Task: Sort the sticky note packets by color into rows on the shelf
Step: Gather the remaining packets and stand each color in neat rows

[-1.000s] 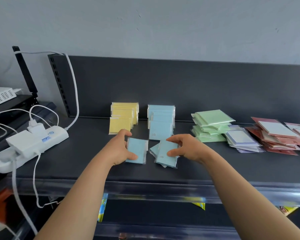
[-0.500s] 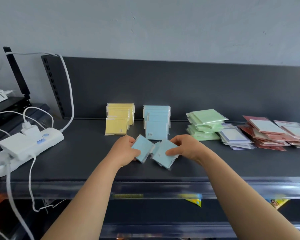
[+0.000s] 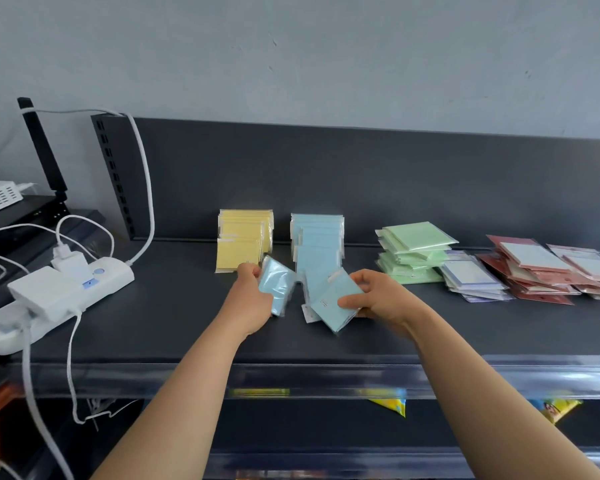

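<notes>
Our left hand point(image 3: 253, 299) gripped 1 blue packet point(image 3: 277, 285), fingers curled round its left edge. The packet was tilted, its long axis running from far left to near right, just in front of the yellow row point(image 3: 243, 240). Our right hand point(image 3: 381, 299) pinched a small fan of blue packets point(image 3: 333, 299), turned so 1 corner pointed toward us, at the near end of the blue row point(image 3: 317, 244) on the shelf point(image 3: 174, 323). A green pile point(image 3: 413, 254) lay to the right.
</notes>
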{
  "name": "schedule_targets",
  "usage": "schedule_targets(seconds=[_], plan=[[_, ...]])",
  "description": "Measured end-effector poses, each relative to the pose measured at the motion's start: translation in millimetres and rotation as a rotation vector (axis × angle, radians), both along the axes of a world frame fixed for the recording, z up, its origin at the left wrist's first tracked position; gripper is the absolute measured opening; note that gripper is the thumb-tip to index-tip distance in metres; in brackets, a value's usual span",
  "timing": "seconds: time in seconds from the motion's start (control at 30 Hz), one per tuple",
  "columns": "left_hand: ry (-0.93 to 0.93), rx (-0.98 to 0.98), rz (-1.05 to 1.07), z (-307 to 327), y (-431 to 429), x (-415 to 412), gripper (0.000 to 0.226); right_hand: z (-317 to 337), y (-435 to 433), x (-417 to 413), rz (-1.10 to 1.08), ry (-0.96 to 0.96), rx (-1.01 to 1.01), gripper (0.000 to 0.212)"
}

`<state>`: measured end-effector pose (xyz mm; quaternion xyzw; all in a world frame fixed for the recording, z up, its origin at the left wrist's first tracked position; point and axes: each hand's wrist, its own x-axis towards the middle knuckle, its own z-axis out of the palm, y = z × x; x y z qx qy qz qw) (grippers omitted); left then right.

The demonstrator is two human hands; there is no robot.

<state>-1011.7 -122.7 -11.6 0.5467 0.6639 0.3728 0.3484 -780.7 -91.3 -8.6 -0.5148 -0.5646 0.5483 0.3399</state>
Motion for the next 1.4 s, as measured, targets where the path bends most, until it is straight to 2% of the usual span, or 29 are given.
schedule_targets(seconds=[0.07, 0.17, 0.27, 0.4, 0.53, 0.67, 0.83, 1.0, 1.07, 1.17, 1.2, 1.27, 1.4], plan=[[-0.12, -0.001, -0.07, 0.8, -0.1, 10.0, 0.056, -3.9, -1.0, -0.1, -0.027, 0.076, -0.02, 0.037], [-0.149, 0.001, -0.129, 1.1, 0.0, 23.3, 0.041, -7.3, -3.1, -0.2, -0.036, 0.109, -0.028, 0.038], [-0.15, 0.028, -0.089, -1.1, 2.4, 26.3, 0.03, -7.0, -6.1, 4.8, -0.024, 0.152, -0.044, 0.037], [-0.227, 0.085, 0.04, 0.5, 6.1, 22.6, 0.03, -5.3, -8.8, 14.1, 0.02, 0.29, -0.062, 0.035], [-0.335, 0.026, -0.043, 2.1, 3.0, 28.4, 0.034, -5.7, -7.4, 11.6, -0.005, 0.345, -0.034, 0.035], [-0.42, 0.017, -0.087, 3.1, -0.2, 33.6, 0.025, -6.0, -4.4, 7.0, -0.106, 0.415, -0.011, 0.027], [-0.371, 0.065, -0.101, 6.9, -0.4, 36.1, 0.022, -9.5, -5.3, 1.2, 0.0, 0.272, -0.014, 0.031], [-0.311, 0.056, -0.132, 17.6, 2.5, 27.8, 0.017, 1.5, 0.4, 9.5, 0.047, -0.019, 0.155, 0.032], [-0.211, 0.061, -0.191, 21.0, 4.6, 29.6, 0.019, 9.0, 3.6, 7.1, 0.098, -0.141, 0.226, 0.033], [-0.081, 0.102, -0.191, 20.7, 11.1, 30.6, 0.016, 14.2, 6.8, 0.3, 0.063, -0.136, 0.273, 0.031], [-0.112, 0.108, -0.158, 19.4, 13.0, 29.7, 0.016, 13.3, 7.6, -0.3, 0.012, -0.089, 0.264, 0.029], [-0.29, 0.101, -0.058, 16.0, 15.2, 28.0, 0.018, 8.3, 9.0, 0.5, -0.063, 0.046, 0.184, 0.025], [-0.553, 0.096, -0.005, 8.0, 14.8, 36.1, 0.022, -4.2, 6.6, -5.4, -0.033, 0.27, -0.027, 0.024]])
